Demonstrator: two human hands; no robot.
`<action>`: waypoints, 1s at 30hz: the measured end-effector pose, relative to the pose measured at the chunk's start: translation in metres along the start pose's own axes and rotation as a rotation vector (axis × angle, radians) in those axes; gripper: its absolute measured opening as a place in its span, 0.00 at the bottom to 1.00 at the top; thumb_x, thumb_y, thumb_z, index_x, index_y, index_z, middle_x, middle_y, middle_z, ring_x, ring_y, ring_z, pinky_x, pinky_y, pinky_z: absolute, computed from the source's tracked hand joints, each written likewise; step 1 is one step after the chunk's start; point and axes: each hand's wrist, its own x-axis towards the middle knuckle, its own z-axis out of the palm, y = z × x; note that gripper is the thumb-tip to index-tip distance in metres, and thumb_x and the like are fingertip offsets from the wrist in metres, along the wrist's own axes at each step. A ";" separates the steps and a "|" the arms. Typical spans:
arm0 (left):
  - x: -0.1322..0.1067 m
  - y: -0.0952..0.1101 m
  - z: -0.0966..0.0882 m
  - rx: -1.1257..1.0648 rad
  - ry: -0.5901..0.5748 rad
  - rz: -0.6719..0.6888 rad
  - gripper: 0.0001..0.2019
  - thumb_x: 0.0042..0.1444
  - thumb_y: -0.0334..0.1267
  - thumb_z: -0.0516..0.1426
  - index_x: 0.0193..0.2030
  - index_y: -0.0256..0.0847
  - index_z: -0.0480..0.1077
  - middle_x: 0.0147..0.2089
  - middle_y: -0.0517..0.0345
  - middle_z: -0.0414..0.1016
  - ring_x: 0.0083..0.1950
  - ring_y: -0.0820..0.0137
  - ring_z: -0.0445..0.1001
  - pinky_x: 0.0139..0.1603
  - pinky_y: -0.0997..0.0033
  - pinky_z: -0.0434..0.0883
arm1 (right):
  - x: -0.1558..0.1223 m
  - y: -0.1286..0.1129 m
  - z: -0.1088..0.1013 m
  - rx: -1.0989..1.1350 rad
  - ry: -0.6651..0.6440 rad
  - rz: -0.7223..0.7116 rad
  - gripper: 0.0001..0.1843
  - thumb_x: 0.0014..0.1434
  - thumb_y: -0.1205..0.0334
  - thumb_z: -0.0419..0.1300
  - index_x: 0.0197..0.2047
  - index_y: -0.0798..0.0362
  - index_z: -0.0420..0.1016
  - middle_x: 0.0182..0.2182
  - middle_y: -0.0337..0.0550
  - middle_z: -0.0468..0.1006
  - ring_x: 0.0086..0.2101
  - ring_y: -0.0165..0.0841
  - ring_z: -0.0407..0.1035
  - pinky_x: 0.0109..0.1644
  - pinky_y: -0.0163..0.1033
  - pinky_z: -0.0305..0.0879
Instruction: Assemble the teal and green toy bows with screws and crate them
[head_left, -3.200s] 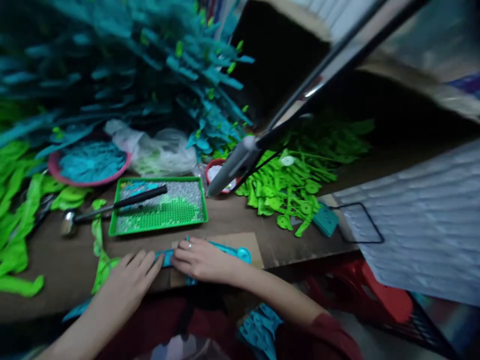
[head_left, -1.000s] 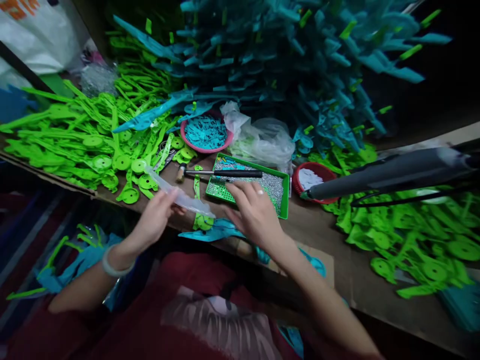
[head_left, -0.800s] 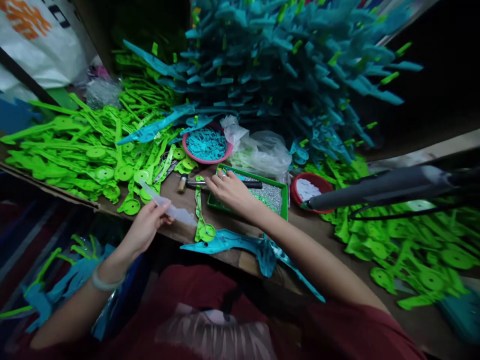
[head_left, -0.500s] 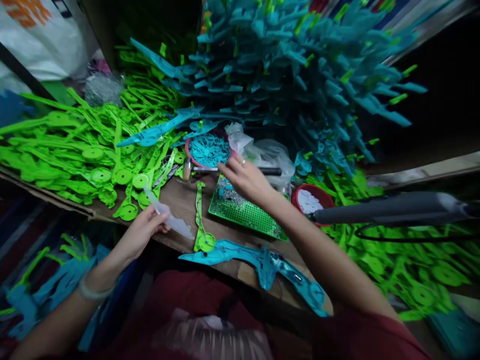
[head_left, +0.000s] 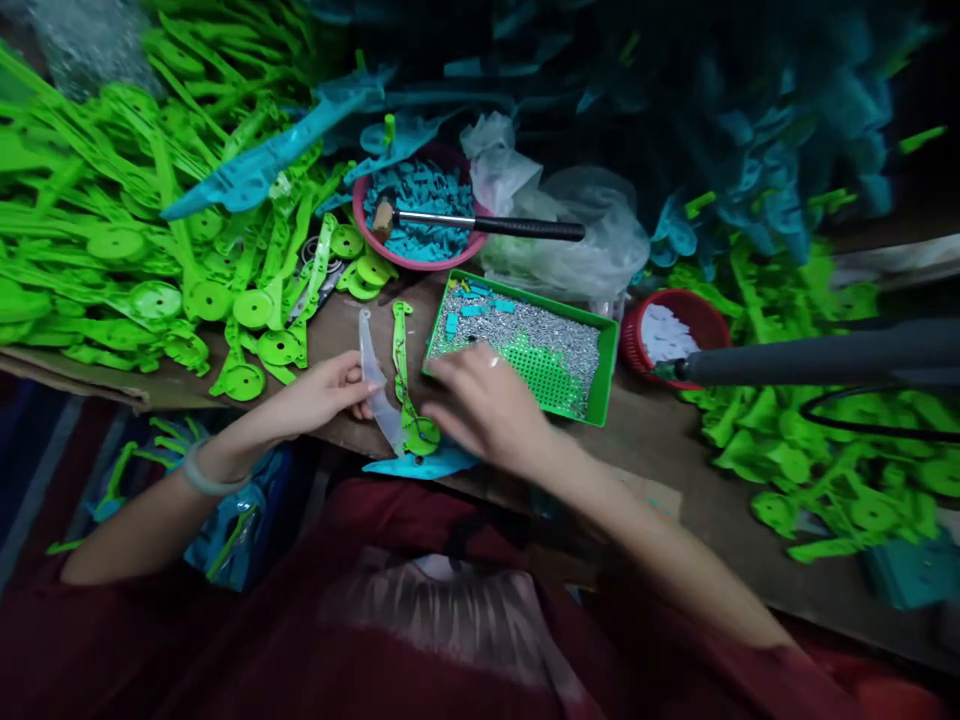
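While the left hand [head_left: 319, 395] pinches a translucent plastic strip [head_left: 377, 390] near its middle, the strip lies slanted over the front edge of the bench [head_left: 660, 440], its lower end touching a green plastic piece with a round end [head_left: 407, 385] that lies alongside it. Under both, a teal plastic piece [head_left: 420, 465] pokes out at the bench edge. The right hand [head_left: 487, 405] rests palm-down just beside these parts, over the near corner of a green tray [head_left: 604, 375]; its fingers are curled loosely and whether they grip anything cannot be told, since the hand hides what is beneath it.

The tray holds a bed of tiny silvery screws [head_left: 525, 330] with a few teal bits at its far end. Behind it a pink bowl of teal parts [head_left: 416, 215] carries a small hammer [head_left: 480, 222] laid across its rim, next to a crumpled clear bag [head_left: 570, 240]. A red bowl with white pieces [head_left: 671, 330] sits to the right, and a grey tool arm [head_left: 817, 358] reaches in from that side. Heaps of green parts [head_left: 112, 240] cover the left of the bench.

My judgement: the strip and teal piece overhang the edge, so a careless nudge could drop them into the lap; a wrist bumping the tray could scatter the screws.
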 end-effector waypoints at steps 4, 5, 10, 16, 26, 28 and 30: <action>0.007 0.003 0.005 0.001 0.029 -0.039 0.08 0.53 0.38 0.64 0.33 0.39 0.70 0.25 0.57 0.75 0.27 0.69 0.74 0.30 0.72 0.70 | -0.045 -0.037 0.042 0.116 -0.168 0.051 0.44 0.62 0.40 0.57 0.68 0.65 0.52 0.59 0.66 0.66 0.55 0.50 0.61 0.56 0.56 0.65; 0.009 0.006 0.006 -0.006 0.031 -0.058 0.07 0.53 0.37 0.64 0.32 0.39 0.70 0.25 0.57 0.74 0.26 0.69 0.74 0.30 0.72 0.70 | -0.050 -0.038 0.049 0.107 -0.192 0.069 0.45 0.62 0.41 0.57 0.69 0.65 0.51 0.59 0.65 0.67 0.55 0.50 0.61 0.56 0.56 0.65; 0.012 0.017 0.013 -0.056 -0.005 -0.168 0.06 0.52 0.30 0.65 0.30 0.38 0.71 0.24 0.57 0.74 0.26 0.71 0.73 0.30 0.75 0.69 | -0.064 -0.034 0.056 0.128 -0.230 0.065 0.40 0.63 0.45 0.58 0.69 0.61 0.54 0.57 0.62 0.70 0.55 0.49 0.62 0.57 0.54 0.66; 0.010 0.015 0.021 -0.003 -0.042 -0.113 0.07 0.51 0.36 0.65 0.34 0.38 0.72 0.26 0.56 0.75 0.27 0.69 0.74 0.29 0.73 0.70 | -0.083 -0.031 0.049 0.135 -0.232 0.031 0.41 0.60 0.43 0.61 0.66 0.63 0.56 0.55 0.60 0.72 0.53 0.47 0.64 0.55 0.51 0.66; 0.002 0.006 0.034 0.206 0.074 -0.052 0.12 0.49 0.46 0.66 0.32 0.41 0.72 0.24 0.57 0.77 0.25 0.67 0.75 0.27 0.72 0.70 | -0.086 -0.026 0.047 0.086 -0.224 -0.032 0.40 0.61 0.44 0.60 0.68 0.59 0.57 0.60 0.60 0.69 0.54 0.48 0.62 0.55 0.50 0.64; 0.006 0.011 0.030 0.351 0.066 -0.074 0.11 0.51 0.45 0.66 0.30 0.41 0.72 0.21 0.58 0.75 0.21 0.68 0.73 0.23 0.74 0.66 | -0.085 -0.027 0.044 0.045 -0.233 -0.079 0.37 0.62 0.46 0.60 0.68 0.55 0.58 0.61 0.60 0.67 0.54 0.48 0.62 0.54 0.51 0.64; 0.015 0.022 0.024 0.474 0.051 -0.126 0.12 0.52 0.43 0.66 0.25 0.40 0.71 0.18 0.58 0.72 0.17 0.70 0.70 0.21 0.74 0.62 | -0.084 -0.028 0.041 0.028 -0.242 -0.097 0.35 0.62 0.47 0.60 0.67 0.54 0.60 0.60 0.61 0.68 0.54 0.49 0.62 0.54 0.52 0.64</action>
